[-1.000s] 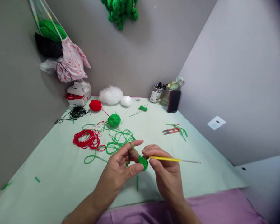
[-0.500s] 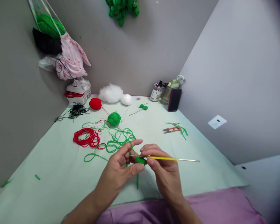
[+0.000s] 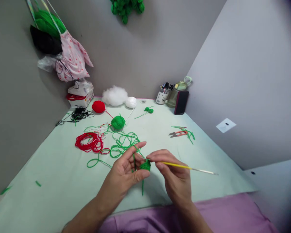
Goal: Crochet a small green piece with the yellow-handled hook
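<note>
My left hand (image 3: 126,171) pinches a small green crochet piece (image 3: 145,165) between thumb and fingers, and green yarn runs over its raised index finger. A loose yarn tail (image 3: 142,187) hangs below the piece. In my right hand (image 3: 176,178) is a yellow-handled crochet hook (image 3: 177,165), held like a pencil. Its left tip meets the top of the green piece; its other metal end points right and slightly down. Beyond the hands lie loose loops of green yarn (image 3: 123,144) and a green yarn ball (image 3: 118,122).
Red yarn coils (image 3: 88,142), a red ball (image 3: 98,106), a white ball (image 3: 131,102), stuffing (image 3: 115,95) and tangled black yarn (image 3: 80,114) lie left and behind. Orange thread snips (image 3: 178,133) rest on the right. A phone (image 3: 181,102), bottle (image 3: 173,97) and pen can (image 3: 162,94) stand at the back.
The hook has drawn back to the right, and its right end has tipped lower. My right hand moved slightly right with it. The left hand keeps its hold on the green piece.
</note>
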`<action>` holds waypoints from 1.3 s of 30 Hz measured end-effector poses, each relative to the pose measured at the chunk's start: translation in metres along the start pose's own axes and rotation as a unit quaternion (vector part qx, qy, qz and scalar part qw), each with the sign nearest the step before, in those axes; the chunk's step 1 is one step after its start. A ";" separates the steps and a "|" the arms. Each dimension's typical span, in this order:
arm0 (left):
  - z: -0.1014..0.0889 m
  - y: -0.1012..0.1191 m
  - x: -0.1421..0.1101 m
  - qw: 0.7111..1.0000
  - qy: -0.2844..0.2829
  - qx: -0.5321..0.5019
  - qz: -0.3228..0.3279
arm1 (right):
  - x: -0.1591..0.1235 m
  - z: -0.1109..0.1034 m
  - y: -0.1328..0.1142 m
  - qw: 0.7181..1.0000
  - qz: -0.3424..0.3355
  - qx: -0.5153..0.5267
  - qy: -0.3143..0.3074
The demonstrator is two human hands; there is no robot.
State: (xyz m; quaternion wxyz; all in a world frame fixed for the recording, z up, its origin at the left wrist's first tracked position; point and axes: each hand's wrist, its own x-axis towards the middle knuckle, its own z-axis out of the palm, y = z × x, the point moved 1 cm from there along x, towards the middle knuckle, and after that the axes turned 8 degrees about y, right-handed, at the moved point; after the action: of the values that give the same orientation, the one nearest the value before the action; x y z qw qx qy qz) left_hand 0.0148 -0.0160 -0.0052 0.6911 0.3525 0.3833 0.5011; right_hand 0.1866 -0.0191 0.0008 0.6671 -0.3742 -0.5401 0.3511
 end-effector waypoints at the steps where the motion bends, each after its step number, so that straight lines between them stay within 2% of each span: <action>1: -0.001 0.000 -0.001 1.000 0.006 0.005 0.005 | 0.000 -0.001 0.002 1.000 0.008 0.013 0.015; 3: -0.002 0.000 -0.002 1.000 0.014 0.013 0.010 | 0.000 -0.001 0.007 0.998 0.035 0.046 0.034; 8: -0.002 0.002 -0.003 0.999 0.015 0.035 0.025 | -0.001 0.001 0.010 0.987 0.113 0.110 0.037; 14: 0.002 0.006 -0.008 0.996 0.062 0.042 0.044 | -0.003 0.004 0.005 0.988 0.112 0.106 0.024; 19: 0.002 0.004 -0.007 0.992 0.080 0.069 0.068 | -0.009 0.002 0.000 1.000 0.011 0.019 0.020; 23: 0.001 -0.002 -0.005 0.984 0.098 0.110 0.098 | -0.011 -0.001 -0.001 0.993 -0.095 -0.069 -0.018; 25: 0.001 -0.006 -0.005 0.976 0.128 0.132 0.119 | -0.012 -0.001 -0.001 0.970 -0.183 -0.149 -0.050; 27: 0.003 -0.009 -0.006 0.970 0.155 0.125 0.140 | -0.015 -0.001 0.001 0.928 -0.275 -0.243 -0.067; 29: 0.004 -0.010 -0.007 0.980 0.149 0.065 0.113 | -0.017 -0.001 0.003 0.888 -0.338 -0.305 -0.063; 30: 0.005 -0.010 -0.006 0.988 0.132 0.025 0.077 | -0.018 -0.001 0.004 0.882 -0.351 -0.311 -0.056; 31: 0.006 -0.008 -0.006 0.993 0.111 -0.013 0.033 | -0.018 -0.001 0.004 0.888 -0.348 -0.297 -0.046; 32: 0.006 -0.005 -0.005 0.994 0.094 -0.046 -0.009 | -0.018 -0.001 0.004 0.907 -0.324 -0.266 -0.032; 34: 0.006 0.004 -0.003 0.992 0.083 -0.085 -0.050 | -0.014 -0.001 0.004 0.959 -0.227 -0.170 0.004; 36: 0.006 0.012 -0.002 0.991 0.092 -0.095 -0.036 | -0.009 0.000 0.004 0.991 -0.113 -0.060 0.040; 39: 0.007 0.015 -0.002 0.994 0.073 -0.080 -0.011 | -0.003 0.004 0.003 0.998 -0.029 0.048 0.026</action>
State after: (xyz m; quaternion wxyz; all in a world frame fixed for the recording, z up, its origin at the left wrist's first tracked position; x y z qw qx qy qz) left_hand 0.0143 -0.0148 0.0112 0.6926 0.2544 0.3955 0.5470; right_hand 0.1824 -0.0196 -0.0022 0.7078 -0.3348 -0.5159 0.3475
